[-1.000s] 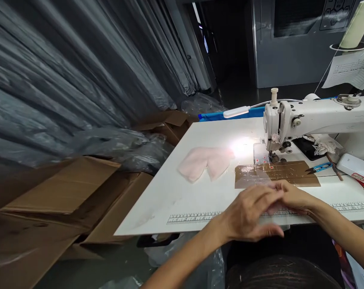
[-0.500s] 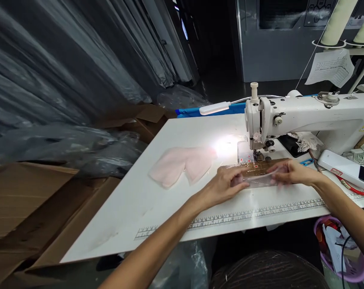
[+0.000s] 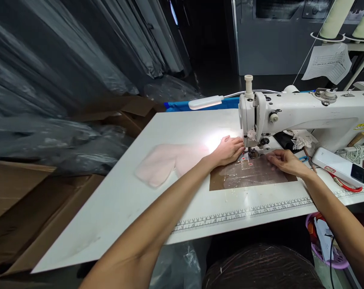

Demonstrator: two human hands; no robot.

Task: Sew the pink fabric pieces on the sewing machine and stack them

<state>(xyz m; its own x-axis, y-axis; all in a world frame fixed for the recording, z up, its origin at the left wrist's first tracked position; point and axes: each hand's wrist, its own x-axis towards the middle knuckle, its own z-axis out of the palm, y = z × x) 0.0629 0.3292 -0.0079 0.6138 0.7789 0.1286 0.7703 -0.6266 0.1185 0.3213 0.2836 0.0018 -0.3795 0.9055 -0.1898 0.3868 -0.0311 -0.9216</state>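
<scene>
I count two hands at the bench (image 3: 94, 228), a left hand (image 3: 229, 150) and a right hand (image 3: 286, 161); one sewing machine (image 3: 308, 110); one brown sheet (image 3: 219, 180), one sheer piece (image 3: 245, 174) over it; one pink piece (image 3: 158, 162) towards the left edge; one ruler strip (image 3: 239, 216) along the near edge; two thread cones (image 3: 335, 18) past the far edge.

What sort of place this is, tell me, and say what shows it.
Likely a sewing workshop: a sewing machine stands on a white table with a printed ruler along its edge, and thread cones stand behind.
</scene>
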